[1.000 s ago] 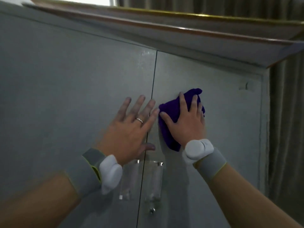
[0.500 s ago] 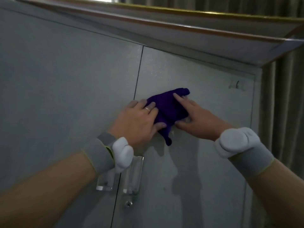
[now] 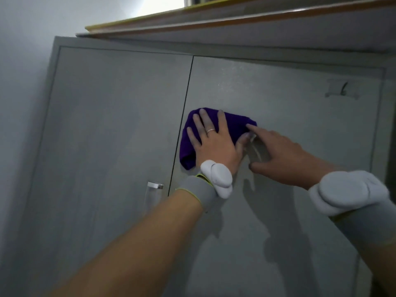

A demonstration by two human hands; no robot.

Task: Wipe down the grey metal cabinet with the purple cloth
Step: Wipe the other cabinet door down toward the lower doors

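Observation:
The grey metal cabinet (image 3: 107, 125) fills the view, its two doors meeting at a dark vertical seam. The purple cloth (image 3: 232, 127) lies bunched against the right door, just right of the seam. My left hand (image 3: 214, 140) presses flat on the cloth with fingers spread, a ring on one finger. My right hand (image 3: 280, 155) rests beside it on the right door, its index fingertip touching the cloth's right edge, the other fingers spread on bare metal.
A clear door handle (image 3: 154, 195) sits on the left door beside the seam. Long boards with wooden edges (image 3: 235, 20) overhang the cabinet top. A pale wall (image 3: 19, 82) runs on the left. A small mark (image 3: 342, 88) shows at the right door's upper right.
The cloth passed from under my right hand to under my left hand. My right hand slid off to the cloth's right edge. The view swung left, showing the cabinet's left side and the wall.

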